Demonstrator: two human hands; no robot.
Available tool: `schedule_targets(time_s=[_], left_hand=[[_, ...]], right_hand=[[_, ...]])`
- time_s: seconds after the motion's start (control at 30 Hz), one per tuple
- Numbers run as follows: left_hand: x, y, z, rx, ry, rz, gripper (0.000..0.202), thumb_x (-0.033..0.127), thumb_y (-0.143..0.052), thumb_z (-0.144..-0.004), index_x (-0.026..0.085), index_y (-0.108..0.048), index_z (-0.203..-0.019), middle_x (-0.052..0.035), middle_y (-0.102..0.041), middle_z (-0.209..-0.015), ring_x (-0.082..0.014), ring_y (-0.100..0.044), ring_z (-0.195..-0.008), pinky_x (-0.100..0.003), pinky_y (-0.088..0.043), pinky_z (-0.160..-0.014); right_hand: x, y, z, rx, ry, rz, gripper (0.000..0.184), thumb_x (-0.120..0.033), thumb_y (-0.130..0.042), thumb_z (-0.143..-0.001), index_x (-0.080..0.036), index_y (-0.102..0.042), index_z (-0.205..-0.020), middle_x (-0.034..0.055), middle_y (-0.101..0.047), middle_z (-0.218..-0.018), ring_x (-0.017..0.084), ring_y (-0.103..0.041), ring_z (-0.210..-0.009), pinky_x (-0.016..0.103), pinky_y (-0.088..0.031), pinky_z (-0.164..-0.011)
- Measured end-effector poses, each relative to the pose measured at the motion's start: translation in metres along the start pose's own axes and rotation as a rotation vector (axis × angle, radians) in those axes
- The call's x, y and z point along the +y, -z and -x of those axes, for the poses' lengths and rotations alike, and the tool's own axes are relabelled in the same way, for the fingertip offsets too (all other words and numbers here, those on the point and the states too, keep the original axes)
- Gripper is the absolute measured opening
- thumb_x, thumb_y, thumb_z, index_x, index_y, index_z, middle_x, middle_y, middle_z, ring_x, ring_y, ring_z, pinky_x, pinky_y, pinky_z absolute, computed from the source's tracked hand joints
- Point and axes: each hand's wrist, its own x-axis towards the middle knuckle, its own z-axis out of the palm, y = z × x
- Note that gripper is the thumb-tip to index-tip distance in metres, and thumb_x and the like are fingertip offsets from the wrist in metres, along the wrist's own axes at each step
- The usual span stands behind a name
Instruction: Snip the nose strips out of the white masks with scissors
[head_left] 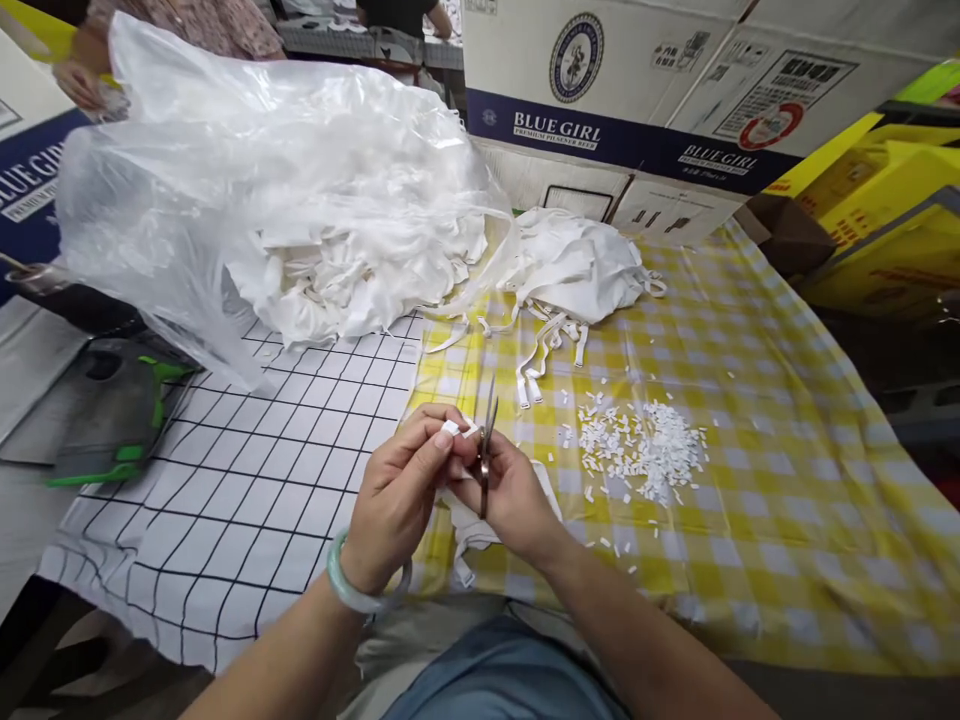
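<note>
My left hand (409, 480), with a pale green bangle (346, 580) at its wrist, pinches the end of a white fabric strap (450, 428). Close beside it, my right hand (517, 495) is closed around a pair of scissors (486, 450), whose blades point up and away from me. White cloth (472, 530) with a strap end hangs below both hands onto the table. To the right lies a heap of small white clippings (667, 445). Farther back is a pile of white strapped garments (577, 265), several straps trailing toward me.
A large clear plastic bag (292, 150) of white fabric pieces fills the back left. Blue Girl cartons (585, 130) stand behind the table. Yellow bags (885, 220) are at the right. A grey and green object (112, 410) sits left. Another person's hand (81, 85) shows behind the bag.
</note>
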Motion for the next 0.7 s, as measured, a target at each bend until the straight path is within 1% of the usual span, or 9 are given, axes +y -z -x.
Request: schedule_targets(time_s=[0.03, 0.07, 0.1, 0.17, 0.27, 0.37, 0.5, 0.6, 0.7], left_hand=[[-0.004, -0.002, 0.002, 0.016, 0.033, 0.021, 0.025, 0.025, -0.053, -0.098, 0.018, -0.069, -0.08, -0.0041, -0.05, -0.1, -0.0107, -0.049, -0.073, -0.023, -0.042, -0.063], [-0.007, -0.004, 0.004, 0.031, 0.052, 0.006, 0.025, 0.025, -0.052, -0.098, 0.018, -0.068, -0.08, -0.0035, -0.049, -0.101, -0.0089, -0.044, -0.068, -0.023, -0.038, -0.059], [-0.009, -0.005, 0.006, 0.035, 0.06, -0.026, 0.025, 0.025, -0.052, -0.099, 0.018, -0.067, -0.08, -0.0032, -0.048, -0.103, -0.0086, -0.042, -0.068, -0.023, -0.036, -0.057], [-0.012, -0.009, 0.012, 0.024, 0.056, -0.083, 0.026, 0.025, -0.051, -0.099, 0.018, -0.065, -0.079, -0.0035, -0.047, -0.104, -0.0104, -0.043, -0.074, -0.023, -0.035, -0.058], [-0.014, -0.016, 0.019, -0.016, 0.035, -0.115, 0.028, 0.024, -0.048, -0.1, 0.018, -0.061, -0.076, -0.004, -0.045, -0.104, -0.0137, -0.045, -0.086, -0.023, -0.037, -0.061], [-0.016, -0.022, 0.024, -0.051, 0.027, -0.127, 0.029, 0.022, -0.044, -0.101, 0.018, -0.059, -0.076, -0.0044, -0.045, -0.105, -0.0152, -0.046, -0.09, -0.024, -0.039, -0.065], [-0.018, -0.024, 0.026, -0.074, 0.029, -0.158, 0.029, 0.02, -0.042, -0.102, 0.019, -0.058, -0.077, -0.0044, -0.045, -0.106, -0.0167, -0.047, -0.096, -0.027, -0.042, -0.078], [-0.019, -0.024, 0.026, -0.087, -0.006, -0.209, 0.027, 0.02, -0.041, -0.102, 0.02, -0.058, -0.08, -0.0043, -0.045, -0.107, -0.0173, -0.047, -0.099, -0.028, -0.041, -0.086], [-0.02, -0.024, 0.026, -0.11, -0.059, -0.247, 0.026, 0.019, -0.041, -0.101, 0.02, -0.057, -0.082, -0.0043, -0.045, -0.106, -0.017, -0.046, -0.099, -0.029, -0.041, -0.088]], right_hand=[[-0.003, 0.008, 0.006, 0.0, 0.035, 0.138, 0.035, -0.045, -0.073, -0.075, -0.023, -0.049, -0.088, -0.0007, -0.057, -0.085, 0.015, -0.056, -0.077, 0.032, -0.049, -0.076], [-0.008, 0.018, 0.011, 0.007, 0.075, 0.298, 0.034, -0.044, -0.073, -0.075, -0.023, -0.051, -0.089, 0.0008, -0.057, -0.088, 0.017, -0.055, -0.08, 0.033, -0.048, -0.078], [-0.015, 0.028, 0.016, 0.019, 0.116, 0.46, 0.034, -0.044, -0.074, -0.074, -0.022, -0.052, -0.088, 0.0022, -0.057, -0.09, 0.018, -0.054, -0.083, 0.034, -0.046, -0.08], [-0.027, 0.045, 0.024, 0.011, 0.175, 0.728, 0.036, -0.046, -0.076, -0.071, -0.021, -0.053, -0.082, 0.0033, -0.056, -0.087, 0.02, -0.052, -0.083, 0.034, -0.043, -0.077], [-0.039, 0.057, 0.032, -0.084, 0.228, 0.948, 0.042, -0.048, -0.078, -0.068, -0.02, -0.046, -0.067, 0.0003, -0.053, -0.071, 0.017, -0.047, -0.072, 0.031, -0.036, -0.069], [-0.04, 0.058, 0.035, -0.133, 0.243, 1.013, 0.045, -0.049, -0.077, -0.069, -0.02, -0.042, -0.062, -0.0016, -0.05, -0.062, 0.015, -0.043, -0.065, 0.03, -0.032, -0.065], [-0.036, 0.06, 0.038, -0.14, 0.225, 0.997, 0.046, -0.049, -0.077, -0.069, -0.02, -0.043, -0.06, -0.0025, -0.048, -0.06, 0.013, -0.042, -0.061, 0.028, -0.03, -0.064], [-0.036, 0.062, 0.039, -0.147, 0.202, 1.0, 0.046, -0.048, -0.078, -0.068, -0.019, -0.043, -0.06, -0.0032, -0.047, -0.059, 0.012, -0.041, -0.06, 0.027, -0.029, -0.064], [-0.037, 0.063, 0.04, -0.147, 0.192, 0.99, 0.046, -0.047, -0.079, -0.067, -0.019, -0.044, -0.059, -0.0037, -0.048, -0.058, 0.012, -0.042, -0.059, 0.027, -0.029, -0.064]])
